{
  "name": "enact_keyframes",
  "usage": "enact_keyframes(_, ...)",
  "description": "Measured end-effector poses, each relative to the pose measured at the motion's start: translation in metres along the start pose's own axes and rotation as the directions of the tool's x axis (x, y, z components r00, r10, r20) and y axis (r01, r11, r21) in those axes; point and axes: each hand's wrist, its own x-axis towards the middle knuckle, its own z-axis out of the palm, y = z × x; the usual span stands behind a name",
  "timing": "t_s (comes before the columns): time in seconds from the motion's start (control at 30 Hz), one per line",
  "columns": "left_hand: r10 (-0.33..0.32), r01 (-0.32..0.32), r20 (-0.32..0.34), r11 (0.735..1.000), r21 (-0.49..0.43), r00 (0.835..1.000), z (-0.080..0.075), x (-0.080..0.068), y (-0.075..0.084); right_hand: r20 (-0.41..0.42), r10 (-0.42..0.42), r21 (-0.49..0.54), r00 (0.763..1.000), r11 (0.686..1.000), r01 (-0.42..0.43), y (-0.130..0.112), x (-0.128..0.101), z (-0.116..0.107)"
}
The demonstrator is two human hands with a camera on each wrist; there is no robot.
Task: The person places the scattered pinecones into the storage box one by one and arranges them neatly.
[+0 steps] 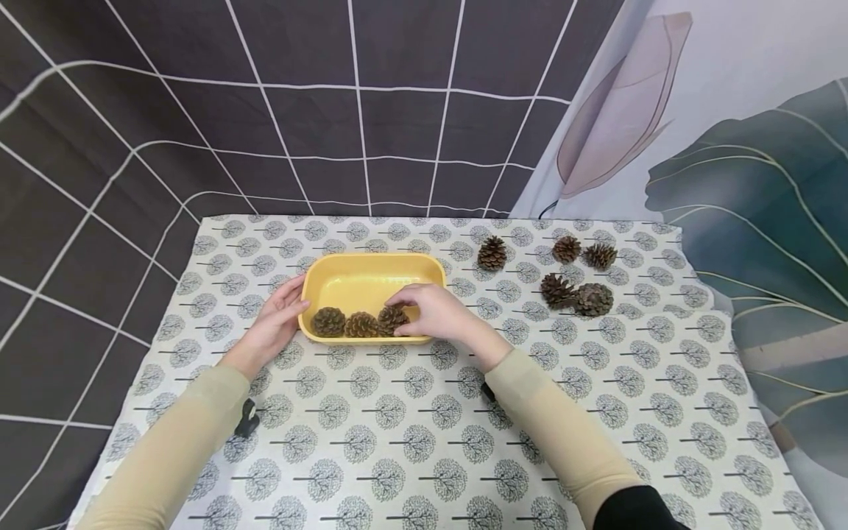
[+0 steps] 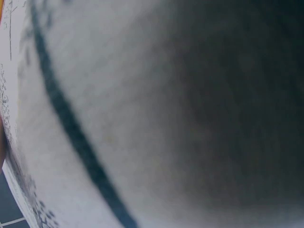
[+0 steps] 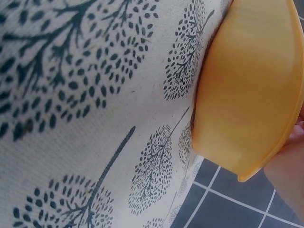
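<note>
Tree-printed cloth covers the table under your arms. Your right hand curls its fingertips around a pine cone at the near right of the yellow tray; two more cones sit just left of it. Expect it to be light, stiff, prickly and brittle, so pinch its sides gently. Your left hand lies flat-fingered against the tray's left end. Five loose cones lie well to your right.

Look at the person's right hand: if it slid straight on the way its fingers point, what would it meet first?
The right hand points left along the tray's near side; it already touches one pinecone, so probably the middle pinecone next.
</note>
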Motion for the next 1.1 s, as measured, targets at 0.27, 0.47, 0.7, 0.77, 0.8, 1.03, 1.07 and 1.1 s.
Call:
enact_keyframes(0.27, 0.004, -0.004, 0.000, 1.000, -0.009, 1.000, 0.0013, 0.0016, -0.0020, -0.004, 0.011, 0.031, 1.000, 0.999, -0.011, 0.0038, -0.0002, 0.0001)
enact_keyframes(0.47, 0.001, -0.001, 0.001, 1.000, -0.013, 1.000, 0.0027, 0.0012, -0.0008, -0.003, -0.003, 0.042, 1.000, 0.999, 0.003, 0.0058, -0.0005, -0.0003)
enact_keyframes(0.7, -0.012, 0.012, -0.011, 1.000, -0.016, 1.000, 0.0037, 0.0016, 0.0010, 0.008, -0.007, 0.037, 1.000, 0.999, 0.006, 0.0056, -0.0010, -0.0009)
enact_keyframes(0.77, -0.013, 0.013, -0.011, 1.000, -0.016, 1.000, 0.0036, 0.0013, 0.0014, -0.001, -0.011, 0.033, 1.000, 0.999, 0.011, 0.0049, -0.0006, 0.0000)
enact_keyframes(0.8, -0.015, 0.015, -0.012, 1.000, -0.016, 1.000, 0.0036, 0.0012, 0.0018, -0.007, -0.013, 0.029, 1.000, 0.999, 0.013, 0.0043, -0.0003, 0.0004)
enact_keyframes(1.03, -0.020, 0.020, -0.014, 1.000, -0.007, 1.000, 0.0031, -0.0001, 0.0031, -0.028, -0.030, 0.000, 0.999, 1.000, 0.030, -0.0018, 0.0045, 0.0048)
enact_keyframes(1.07, -0.021, 0.021, -0.013, 1.000, -0.005, 1.000, 0.0029, 0.0001, 0.0030, -0.029, -0.036, -0.005, 0.999, 0.999, 0.036, -0.0025, 0.0053, 0.0058)
enact_keyframes(1.1, -0.021, 0.021, -0.012, 1.000, -0.007, 1.000, 0.0033, 0.0002, 0.0029, -0.029, -0.042, -0.007, 0.999, 0.999, 0.042, -0.0032, 0.0061, 0.0069)
